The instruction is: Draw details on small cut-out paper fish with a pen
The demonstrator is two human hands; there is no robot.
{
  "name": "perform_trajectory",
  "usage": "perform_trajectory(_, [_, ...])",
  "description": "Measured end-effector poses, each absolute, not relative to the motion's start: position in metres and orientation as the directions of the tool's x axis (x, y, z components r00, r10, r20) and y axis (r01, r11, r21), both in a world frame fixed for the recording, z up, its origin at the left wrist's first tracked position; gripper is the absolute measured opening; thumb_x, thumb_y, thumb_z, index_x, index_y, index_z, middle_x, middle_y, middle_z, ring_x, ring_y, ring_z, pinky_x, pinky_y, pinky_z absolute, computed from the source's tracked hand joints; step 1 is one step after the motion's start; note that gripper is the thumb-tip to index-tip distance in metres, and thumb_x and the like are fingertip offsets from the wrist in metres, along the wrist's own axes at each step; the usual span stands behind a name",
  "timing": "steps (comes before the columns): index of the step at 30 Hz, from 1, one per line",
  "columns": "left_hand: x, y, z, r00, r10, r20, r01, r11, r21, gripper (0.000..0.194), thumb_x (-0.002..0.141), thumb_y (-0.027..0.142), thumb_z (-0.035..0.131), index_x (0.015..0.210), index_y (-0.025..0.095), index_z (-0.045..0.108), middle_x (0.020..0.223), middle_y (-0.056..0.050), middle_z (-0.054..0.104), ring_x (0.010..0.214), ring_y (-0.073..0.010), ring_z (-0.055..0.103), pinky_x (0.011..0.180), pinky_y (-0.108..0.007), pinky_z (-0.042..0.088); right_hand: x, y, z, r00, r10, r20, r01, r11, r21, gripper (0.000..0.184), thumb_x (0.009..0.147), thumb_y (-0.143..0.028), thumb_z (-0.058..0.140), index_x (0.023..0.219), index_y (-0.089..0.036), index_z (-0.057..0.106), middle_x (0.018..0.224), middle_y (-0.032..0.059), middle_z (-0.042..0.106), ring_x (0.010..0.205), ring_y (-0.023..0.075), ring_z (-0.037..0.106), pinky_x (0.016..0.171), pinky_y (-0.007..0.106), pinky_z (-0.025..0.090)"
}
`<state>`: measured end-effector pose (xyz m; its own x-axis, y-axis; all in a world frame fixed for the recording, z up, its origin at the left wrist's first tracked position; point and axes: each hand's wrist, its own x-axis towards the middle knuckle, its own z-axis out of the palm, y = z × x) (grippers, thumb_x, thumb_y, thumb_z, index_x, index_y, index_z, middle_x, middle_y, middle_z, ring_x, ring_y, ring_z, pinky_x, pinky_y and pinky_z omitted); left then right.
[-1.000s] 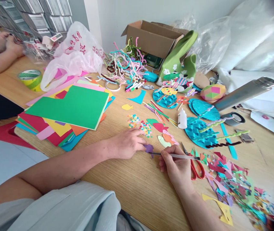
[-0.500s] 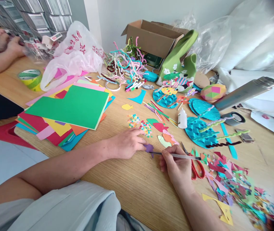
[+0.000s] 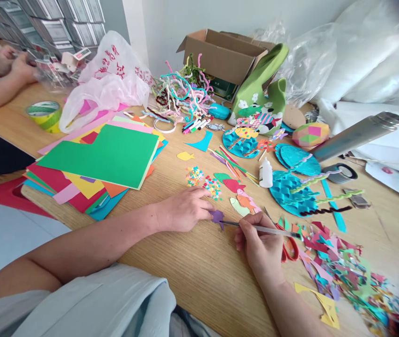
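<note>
A small purple paper fish (image 3: 217, 217) lies on the table between my hands. My left hand (image 3: 188, 209) rests on the tabletop with curled fingers, its fingertips holding the fish's left edge down; the thumb is hidden. In my right hand (image 3: 260, 243) is a slim pen with a clear barrel (image 3: 276, 230), pinched between thumb and fingers, its tip touching the purple fish. Red-handled scissors (image 3: 292, 250) lie partly behind the right hand. Several paper fish, among them a pale green one (image 3: 239, 206) and a red one (image 3: 234, 185), lie just beyond.
Coloured paper sheets (image 3: 115, 154) are stacked at the left. Paper scraps (image 3: 346, 262) spread at the right. A glue bottle (image 3: 265, 173), blue paper discs (image 3: 290, 192) and a metal flask (image 3: 360, 135) stand or lie beyond. Another person's hands (image 3: 22, 68) are at far left.
My right hand has shifted slightly to the right with the pen, and the pen tip has slid a little right across the purple fish. My left hand has stayed put.
</note>
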<state>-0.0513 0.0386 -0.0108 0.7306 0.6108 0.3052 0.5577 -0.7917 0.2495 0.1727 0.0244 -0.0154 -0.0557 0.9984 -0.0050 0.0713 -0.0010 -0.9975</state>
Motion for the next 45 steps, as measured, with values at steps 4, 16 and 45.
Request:
perform_trajectory(4, [-0.052,0.037,-0.014,0.727,0.607,0.321,0.533,-0.793,0.295,0.032,0.092,0.007,0.05,0.112,0.02,0.072,0.113,-0.005,0.072,0.118,-0.0259,0.05,0.109,-0.044,0.04,0.172,0.024,-0.016,0.139,0.98,0.14,-0.025,0.144,-0.989,0.019,0.088,-0.032,0.066,0.078,-0.022,0.053,0.06,-0.0034,0.06,0.047,0.0135,0.058,0.043,0.025,0.047])
perform_trajectory(16, [-0.057,0.038,-0.004,0.614,0.691,0.381,0.548,-0.721,0.425,0.05,0.082,-0.006,0.046,0.122,0.016,0.066,0.114,-0.009,0.069,0.116,-0.0221,0.054,0.106,-0.044,0.047,0.17,0.016,-0.008,-0.016,0.91,0.414,0.367,0.39,-0.844,0.026,0.102,-0.04,0.043,0.105,-0.024,0.063,0.081,0.0039,0.077,0.077,0.0214,0.072,0.079,0.037,0.052])
perform_trajectory(45, [-0.054,0.036,-0.009,0.568,0.706,0.423,0.535,-0.708,0.461,0.049,0.079,-0.005,0.047,0.115,0.018,0.07,0.108,-0.01,0.064,0.105,-0.0199,0.06,0.094,-0.034,0.054,0.187,0.036,-0.005,0.212,0.718,0.663,0.546,0.476,-0.69,0.019,0.102,-0.029,0.046,0.092,-0.019,0.059,0.089,0.0078,0.075,0.079,0.0202,0.067,0.072,0.034,0.048])
